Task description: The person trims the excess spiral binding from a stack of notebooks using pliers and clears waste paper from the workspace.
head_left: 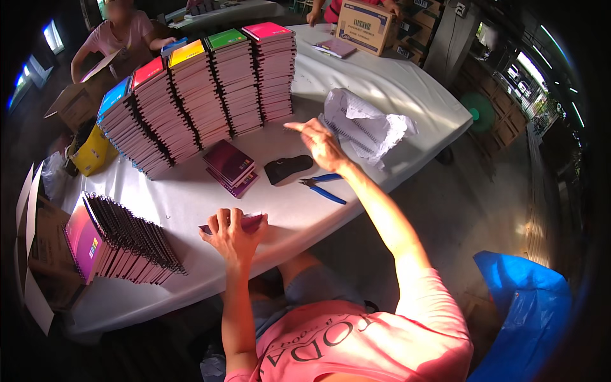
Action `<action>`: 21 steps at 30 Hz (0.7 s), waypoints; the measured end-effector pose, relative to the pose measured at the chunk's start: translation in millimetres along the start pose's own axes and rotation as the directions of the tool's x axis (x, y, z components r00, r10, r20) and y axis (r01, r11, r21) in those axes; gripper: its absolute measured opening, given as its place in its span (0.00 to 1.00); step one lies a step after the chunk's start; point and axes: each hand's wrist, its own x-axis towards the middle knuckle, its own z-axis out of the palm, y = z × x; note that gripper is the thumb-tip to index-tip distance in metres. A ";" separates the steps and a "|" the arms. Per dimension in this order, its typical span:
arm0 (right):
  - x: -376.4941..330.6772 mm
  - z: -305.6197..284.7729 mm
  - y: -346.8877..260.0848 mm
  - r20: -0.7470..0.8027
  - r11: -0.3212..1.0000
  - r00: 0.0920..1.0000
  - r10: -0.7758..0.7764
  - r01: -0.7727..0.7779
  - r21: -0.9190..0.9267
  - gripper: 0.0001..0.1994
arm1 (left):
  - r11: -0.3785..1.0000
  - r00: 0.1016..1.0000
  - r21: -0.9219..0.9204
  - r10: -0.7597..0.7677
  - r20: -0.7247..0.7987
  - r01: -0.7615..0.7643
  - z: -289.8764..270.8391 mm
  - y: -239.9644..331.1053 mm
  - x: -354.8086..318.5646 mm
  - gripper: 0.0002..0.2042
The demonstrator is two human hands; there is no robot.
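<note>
My left hand (232,237) is closed over a small purple notebook (253,223) near the table's front edge, its fingers wrapped across the cover. My right hand (323,145) is raised over the table with a finger stretched out to the left, and nothing shows in it. Just right of it lies a crumpled white wrapper (366,127) with dark wire coils inside. Below that hand are a black pouch-like object (288,169) and blue-handled pliers (326,190). A short pile of purple notebooks (230,160) lies left of the black object.
Tall stacks of spiral notebooks (203,89) with coloured covers stand at the back left. More purple notebooks (121,239) lean in a row at the left, beside an open cardboard box (54,239). Two people are across the table, one beside a carton (364,27).
</note>
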 end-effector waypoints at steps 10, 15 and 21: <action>-18.9 25.4 -17.0 -0.040 0.750 0.996 0.078 -0.032 0.661 0.09 | 0.998 0.995 -0.058 -0.004 -0.101 -0.002 3.0 2.3 -7.9 0.24; -44.4 29.2 -78.6 0.305 0.971 0.923 -0.236 0.211 0.111 0.17 | 0.996 0.988 -0.064 -0.076 -0.131 0.068 -6.4 -2.8 -18.3 0.22; -56.7 42.2 -92.9 0.288 0.989 0.949 -0.130 0.143 -0.023 0.12 | 0.990 0.984 -0.114 -0.104 -0.141 0.088 3.0 -2.0 -11.5 0.21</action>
